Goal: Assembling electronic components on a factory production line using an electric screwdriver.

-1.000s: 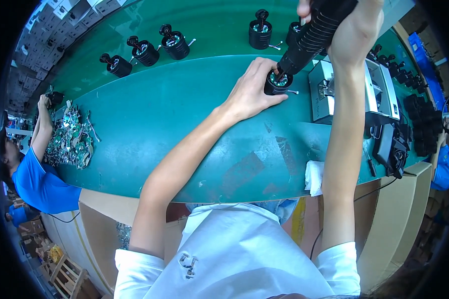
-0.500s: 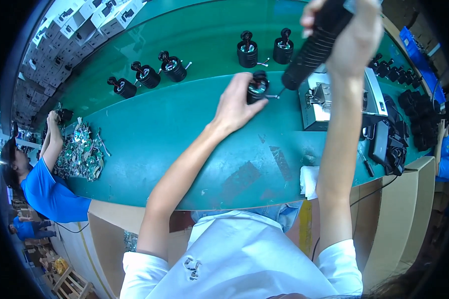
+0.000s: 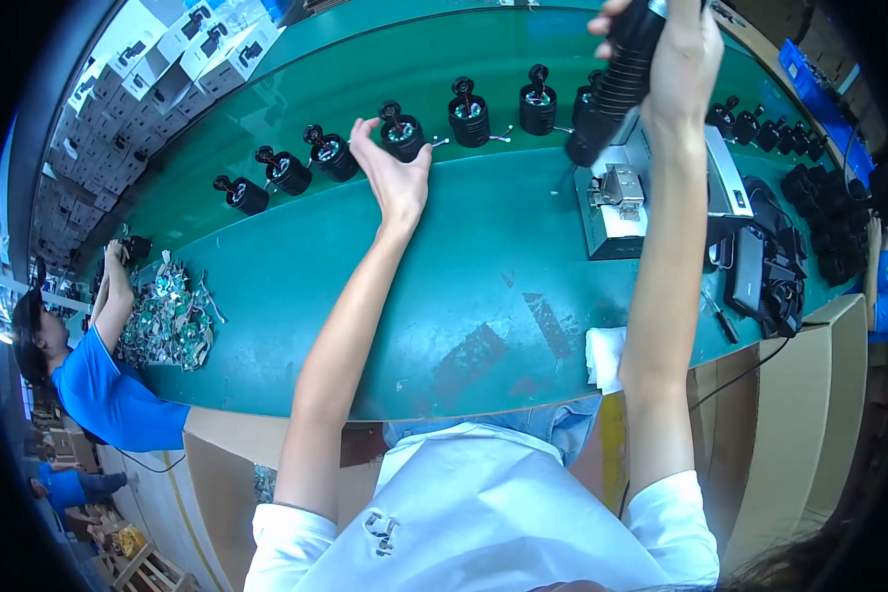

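Right of the left hand (image 3: 397, 185), bare tabletop (image 3: 503, 222) permits passage to the white box (image 3: 612, 235); black housings (image 3: 470, 124) flank the hand.

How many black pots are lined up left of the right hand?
7: three pots left of the left hand, one between its thumb and fingers, two to its right, one partly behind the black tool. More might hide there.

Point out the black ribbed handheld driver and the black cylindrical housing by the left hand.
Black ribbed handheld driver (image 3: 610, 99), head view: ribbed barrel.
Black cylindrical housing (image 3: 406, 148), head view: side wall.
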{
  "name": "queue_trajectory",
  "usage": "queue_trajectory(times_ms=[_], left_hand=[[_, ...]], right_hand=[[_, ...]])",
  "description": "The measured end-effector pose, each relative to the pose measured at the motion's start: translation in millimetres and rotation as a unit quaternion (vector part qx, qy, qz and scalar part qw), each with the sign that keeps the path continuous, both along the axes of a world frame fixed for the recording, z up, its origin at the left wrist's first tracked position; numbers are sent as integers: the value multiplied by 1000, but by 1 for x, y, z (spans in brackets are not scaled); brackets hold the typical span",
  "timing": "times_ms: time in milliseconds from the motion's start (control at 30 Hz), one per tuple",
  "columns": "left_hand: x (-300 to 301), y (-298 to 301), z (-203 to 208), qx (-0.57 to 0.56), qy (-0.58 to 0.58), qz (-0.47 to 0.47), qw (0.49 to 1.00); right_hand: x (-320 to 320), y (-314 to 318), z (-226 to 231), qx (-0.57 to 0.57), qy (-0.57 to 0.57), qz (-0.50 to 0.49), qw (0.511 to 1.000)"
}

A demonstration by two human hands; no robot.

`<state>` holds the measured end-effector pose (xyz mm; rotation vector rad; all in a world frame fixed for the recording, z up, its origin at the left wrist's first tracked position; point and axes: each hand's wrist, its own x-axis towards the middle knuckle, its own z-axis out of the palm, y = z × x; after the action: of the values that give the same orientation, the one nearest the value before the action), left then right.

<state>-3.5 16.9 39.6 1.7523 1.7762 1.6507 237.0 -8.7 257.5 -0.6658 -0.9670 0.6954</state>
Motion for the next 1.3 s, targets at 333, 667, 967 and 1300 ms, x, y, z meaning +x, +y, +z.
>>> queue_trajectory(times_ms=[333,667,967,1300], left_hand=[[70,20,13,22,-8,-78,997],[65,22,22,-73,17,-105,992],[62,-32,-2,-111,-9,-384,917],[41,-17,-29,-92,14,-412,906]], right_hand=[[-30,3,-6,-32,-72,75,994],[-3,-4,12,34,-61,-11,997],[0,21,-20,167,-70,-205,962],[-3,75,-80,116,-283,-346,887]])
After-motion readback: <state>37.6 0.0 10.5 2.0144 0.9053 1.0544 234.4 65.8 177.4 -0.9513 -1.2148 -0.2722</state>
